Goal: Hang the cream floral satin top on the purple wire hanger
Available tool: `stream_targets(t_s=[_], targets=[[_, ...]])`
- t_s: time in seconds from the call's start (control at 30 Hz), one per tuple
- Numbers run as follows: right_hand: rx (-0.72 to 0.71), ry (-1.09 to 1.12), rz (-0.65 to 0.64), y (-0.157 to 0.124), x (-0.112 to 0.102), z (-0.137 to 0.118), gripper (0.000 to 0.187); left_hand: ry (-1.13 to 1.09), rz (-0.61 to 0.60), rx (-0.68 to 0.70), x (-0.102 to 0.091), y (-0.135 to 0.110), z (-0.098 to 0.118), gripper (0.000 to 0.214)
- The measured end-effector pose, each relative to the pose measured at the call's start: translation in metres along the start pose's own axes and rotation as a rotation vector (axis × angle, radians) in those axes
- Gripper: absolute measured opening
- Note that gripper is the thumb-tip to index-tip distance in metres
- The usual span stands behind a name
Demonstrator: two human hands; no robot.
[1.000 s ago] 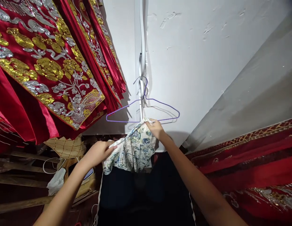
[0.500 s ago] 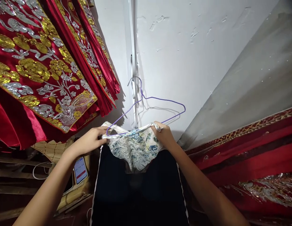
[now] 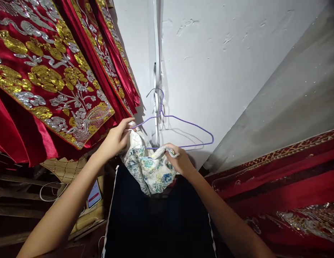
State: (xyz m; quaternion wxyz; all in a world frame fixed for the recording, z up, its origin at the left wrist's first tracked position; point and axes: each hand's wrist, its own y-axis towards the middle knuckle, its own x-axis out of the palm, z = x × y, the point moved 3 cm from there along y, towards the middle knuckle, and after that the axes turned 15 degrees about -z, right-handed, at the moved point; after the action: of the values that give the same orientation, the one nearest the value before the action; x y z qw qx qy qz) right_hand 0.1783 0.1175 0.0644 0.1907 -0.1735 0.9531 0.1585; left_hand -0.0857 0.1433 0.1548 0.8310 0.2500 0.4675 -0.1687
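A purple wire hanger hung by its hook from a white strip in front of a white wall, and a pale floral garment was bunched at its lower left, over the wearer's dark clothing. The left hand gripped the garment's upper edge between thumb and fingers, right at the hanger's left end, which cloth and fingers hid from sight. The right hand pinched the folded edge farther along, just beneath the bottom bar, and the hanger's right end stuck out bare beyond it. Red embroidered cloth with gold and silver motifs hung to the left, and more red fabric lay at the right. Near the left forearm were a lit phone and a white cable
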Motion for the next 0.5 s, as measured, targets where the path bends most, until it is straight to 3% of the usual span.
stream_targets(t_s=[0.13,0.2,0.27,0.33,0.4,0.47,0.5], targets=[[-0.052,-0.075,0.501,-0.016,-0.054,0.007,0.012,0.165,0.021,0.018,0.003,0.004,-0.008,0.045],[0.007,-0.001,0.608,-0.020,-0.081,0.015,0.042,0.195,0.029,0.029,0.002,0.003,-0.008,0.041],[0.087,0.065,0.551,-0.019,-0.102,0.020,0.054,0.202,0.031,0.045,0.000,0.002,-0.006,0.037],[0.153,0.083,0.430,-0.018,-0.119,0.020,0.040,0.205,0.066,0.042,-0.004,0.002,-0.005,0.033],[0.214,0.106,0.245,-0.020,-0.132,0.018,0.030,0.201,0.138,0.011,-0.008,0.002,-0.009,0.029],[0.316,0.165,0.003,-0.024,-0.141,0.016,0.035,0.160,0.196,-0.048,-0.012,0.000,-0.017,0.029],[0.358,0.185,-0.054,-0.026,-0.145,0.017,0.038,0.123,0.212,-0.085,-0.012,-0.002,-0.021,0.030]])
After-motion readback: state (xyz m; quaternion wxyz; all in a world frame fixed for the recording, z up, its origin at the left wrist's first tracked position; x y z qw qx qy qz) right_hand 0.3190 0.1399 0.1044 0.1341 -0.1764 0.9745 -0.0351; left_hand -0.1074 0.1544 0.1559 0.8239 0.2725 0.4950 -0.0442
